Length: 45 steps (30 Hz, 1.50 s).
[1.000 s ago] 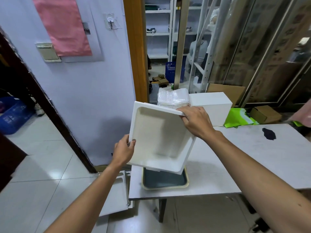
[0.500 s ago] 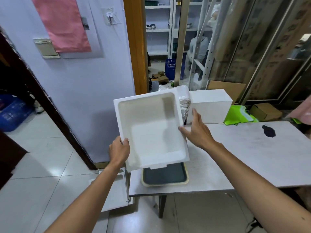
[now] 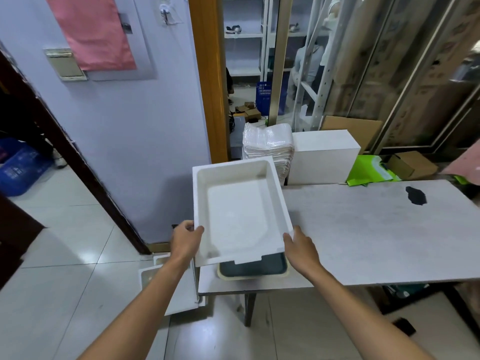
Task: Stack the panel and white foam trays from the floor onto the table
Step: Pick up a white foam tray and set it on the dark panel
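A white foam tray (image 3: 240, 211), hollow side up, lies almost flat over the left end of the grey table (image 3: 363, 235). It covers most of a dark panel with a cream rim (image 3: 253, 268), whose near edge still shows. My left hand (image 3: 185, 240) grips the tray's near left corner. My right hand (image 3: 301, 245) holds its near right corner. More white foam trays (image 3: 171, 287) lean on the floor by the table's left side, partly hidden by my left forearm.
A stack of white bagged sheets (image 3: 270, 149) and a white foam box (image 3: 323, 157) stand behind the table. Green bags (image 3: 368, 171) and cardboard boxes (image 3: 411, 165) lie farther right. A dark blot (image 3: 415, 194) marks the table. A lilac wall (image 3: 117, 126) rises on the left.
The foam tray has swung from tilted upright to nearly flat and come down over the dark panel. My right hand slid from its far edge to the near right corner.
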{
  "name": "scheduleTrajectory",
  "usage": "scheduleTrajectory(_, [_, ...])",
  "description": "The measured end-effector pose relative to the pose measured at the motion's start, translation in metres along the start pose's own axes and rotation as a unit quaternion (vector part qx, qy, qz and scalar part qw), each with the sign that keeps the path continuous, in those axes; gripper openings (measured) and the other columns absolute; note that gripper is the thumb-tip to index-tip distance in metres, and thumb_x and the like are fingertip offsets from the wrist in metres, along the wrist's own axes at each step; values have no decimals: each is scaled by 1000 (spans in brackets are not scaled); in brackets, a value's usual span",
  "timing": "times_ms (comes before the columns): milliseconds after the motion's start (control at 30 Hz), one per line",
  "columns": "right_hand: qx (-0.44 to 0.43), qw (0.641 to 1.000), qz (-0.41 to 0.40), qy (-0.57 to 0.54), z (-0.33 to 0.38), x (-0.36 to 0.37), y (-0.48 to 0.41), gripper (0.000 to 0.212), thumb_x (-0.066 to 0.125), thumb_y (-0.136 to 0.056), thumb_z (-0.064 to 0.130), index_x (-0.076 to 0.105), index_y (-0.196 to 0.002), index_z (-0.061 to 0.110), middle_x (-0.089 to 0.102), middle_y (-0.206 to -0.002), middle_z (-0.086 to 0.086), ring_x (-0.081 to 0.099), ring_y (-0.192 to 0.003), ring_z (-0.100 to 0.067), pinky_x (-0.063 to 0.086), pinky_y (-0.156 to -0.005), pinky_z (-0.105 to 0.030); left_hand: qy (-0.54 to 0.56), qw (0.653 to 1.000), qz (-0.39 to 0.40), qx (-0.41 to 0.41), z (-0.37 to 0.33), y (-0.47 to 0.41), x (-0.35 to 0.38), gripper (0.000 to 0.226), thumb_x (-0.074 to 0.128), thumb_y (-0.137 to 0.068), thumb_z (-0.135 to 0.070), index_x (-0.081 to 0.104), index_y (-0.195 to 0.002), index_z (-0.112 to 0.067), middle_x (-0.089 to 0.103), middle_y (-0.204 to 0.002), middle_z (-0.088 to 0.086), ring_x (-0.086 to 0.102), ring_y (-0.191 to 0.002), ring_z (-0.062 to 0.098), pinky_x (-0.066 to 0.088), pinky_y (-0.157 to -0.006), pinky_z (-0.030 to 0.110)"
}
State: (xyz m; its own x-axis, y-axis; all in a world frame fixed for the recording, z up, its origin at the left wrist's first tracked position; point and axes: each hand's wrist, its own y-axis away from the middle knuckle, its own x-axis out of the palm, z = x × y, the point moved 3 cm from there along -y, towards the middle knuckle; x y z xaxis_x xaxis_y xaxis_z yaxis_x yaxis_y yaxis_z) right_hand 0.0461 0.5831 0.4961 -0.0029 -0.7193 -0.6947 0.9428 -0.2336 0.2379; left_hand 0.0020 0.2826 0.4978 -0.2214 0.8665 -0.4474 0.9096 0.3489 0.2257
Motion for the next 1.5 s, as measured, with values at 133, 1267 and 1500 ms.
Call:
scheduleTrajectory(133, [30,998,7,-51,-27,12,9,31,38,-105,29,51,-128,13,63,-117,-4,60,-86,-14,47,-63,-25,22,999,40,-4,20,21,13,15,64,-93,-12,67,-108,-11,67,-92,1,59,-76,13,44,-62,25])
scheduleTrajectory(1267, [111,992,29,-61,-88,43,-12,41,40,-105,34,52,-135,8,64,-118,-8,59,-100,-25,43,-83,-31,-6,992,100,-74,79,52,47,19,55,-96,-20,65,-109,-29,71,-100,-6,67,-89,13,58,-65,28])
scheduleTrajectory(1500, [99,991,35,-85,-75,39,-21,42,40,-106,30,47,-141,7,61,-116,-4,52,-89,-17,39,-82,-28,1,993,103,-64,81,40,53,17,55,-99,-23,62,-114,-28,68,-107,-5,64,-96,16,56,-72,30])
